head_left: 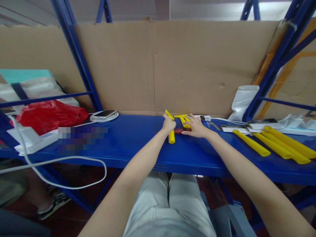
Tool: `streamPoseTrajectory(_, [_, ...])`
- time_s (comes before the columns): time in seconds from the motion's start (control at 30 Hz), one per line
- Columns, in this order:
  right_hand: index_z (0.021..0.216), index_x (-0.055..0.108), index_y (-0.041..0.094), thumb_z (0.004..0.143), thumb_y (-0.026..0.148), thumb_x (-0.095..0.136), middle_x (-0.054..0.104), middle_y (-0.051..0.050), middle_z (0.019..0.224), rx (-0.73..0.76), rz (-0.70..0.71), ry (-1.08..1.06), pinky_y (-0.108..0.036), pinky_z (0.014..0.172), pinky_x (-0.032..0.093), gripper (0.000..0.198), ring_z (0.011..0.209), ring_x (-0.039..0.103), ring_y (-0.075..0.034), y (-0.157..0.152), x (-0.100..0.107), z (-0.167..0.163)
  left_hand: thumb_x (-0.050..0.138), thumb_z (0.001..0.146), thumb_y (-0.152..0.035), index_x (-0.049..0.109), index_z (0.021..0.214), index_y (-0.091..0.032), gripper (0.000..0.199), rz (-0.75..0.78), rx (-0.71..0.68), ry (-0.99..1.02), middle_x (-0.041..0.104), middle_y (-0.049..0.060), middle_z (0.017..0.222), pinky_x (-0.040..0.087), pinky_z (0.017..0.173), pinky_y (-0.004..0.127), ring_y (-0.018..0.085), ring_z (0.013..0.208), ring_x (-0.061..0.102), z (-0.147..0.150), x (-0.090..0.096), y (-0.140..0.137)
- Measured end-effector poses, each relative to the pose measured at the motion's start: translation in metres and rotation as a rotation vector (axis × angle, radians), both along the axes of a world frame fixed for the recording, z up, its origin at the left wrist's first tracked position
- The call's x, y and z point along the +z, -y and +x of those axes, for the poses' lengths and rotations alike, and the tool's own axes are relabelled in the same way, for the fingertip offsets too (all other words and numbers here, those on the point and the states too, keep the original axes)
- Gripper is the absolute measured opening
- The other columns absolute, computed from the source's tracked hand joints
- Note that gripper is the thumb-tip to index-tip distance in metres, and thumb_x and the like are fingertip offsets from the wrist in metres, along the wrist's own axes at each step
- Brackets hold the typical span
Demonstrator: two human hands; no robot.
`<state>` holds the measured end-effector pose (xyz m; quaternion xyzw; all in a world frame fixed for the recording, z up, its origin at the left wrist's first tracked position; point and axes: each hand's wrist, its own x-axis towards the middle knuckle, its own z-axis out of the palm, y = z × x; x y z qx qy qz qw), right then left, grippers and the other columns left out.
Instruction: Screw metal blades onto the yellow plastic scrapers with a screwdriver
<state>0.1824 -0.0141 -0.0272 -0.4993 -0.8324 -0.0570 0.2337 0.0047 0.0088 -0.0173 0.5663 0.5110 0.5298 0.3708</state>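
My left hand [169,124] is closed around a yellow T-shaped tool with a tubular handle [171,138]. Its crossbar sticks out above the fist and the round handle end points toward me. Just right of it, my right hand [197,127] has its fingers spread over a second yellow T-shaped piece [183,118] lying on the blue table [138,141]. Beneath those fingers lies a red-handled tool [178,131], partly covered; a thin shaft shows to the left of my left fist, so it looks like a screwdriver.
Several yellow tubes [251,143] lie at the right. Small metal bits [209,124] and white strips sit behind my right hand. A phone [106,113] rests on a coiled white cable at the left, near a red plastic bag [53,115]. Cardboard [153,65] stands behind.
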Motion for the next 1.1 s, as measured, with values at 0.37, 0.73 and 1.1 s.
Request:
streamPoseTrajectory(0.37, [0.092,0.072,0.022,0.069,0.039,0.077,0.059,-0.013,0.126,0.087,-0.071,-0.004,-0.067,0.113,0.016,0.029,0.14,0.033,-0.039,-0.001,0.002,0.001,0.058,0.067,0.005,0.035,0.105,-0.021,0.052,-0.094,0.054,-0.131,0.063,0.008,0.092,0.044,0.084,0.029,0.024,0.103,0.062,-0.01,-0.006,-0.011])
streamPoseTrajectory(0.73, [0.069,0.059,0.021,0.067,0.038,0.08,0.056,0.003,0.057,0.028,-0.112,-0.614,-0.028,0.062,0.047,0.027,0.059,0.053,-0.015,0.019,0.03,0.005,0.067,0.066,-0.001,0.035,0.103,-0.022,0.053,-0.069,0.009,-0.076,0.065,0.01,0.099,0.043,0.088,0.031,0.024,0.104,0.063,-0.013,-0.009,-0.016])
streamPoseTrajectory(1.1, [0.078,0.049,0.022,0.076,0.043,0.075,0.046,0.009,0.045,0.035,-0.087,-1.175,-0.021,0.04,0.04,0.034,0.038,0.052,-0.012,0.021,0.042,0.002,0.062,0.068,0.004,0.035,0.101,-0.022,0.05,-0.108,-0.058,-0.096,0.062,0.008,0.092,0.044,0.082,0.028,0.024,0.101,0.061,-0.01,-0.003,-0.005])
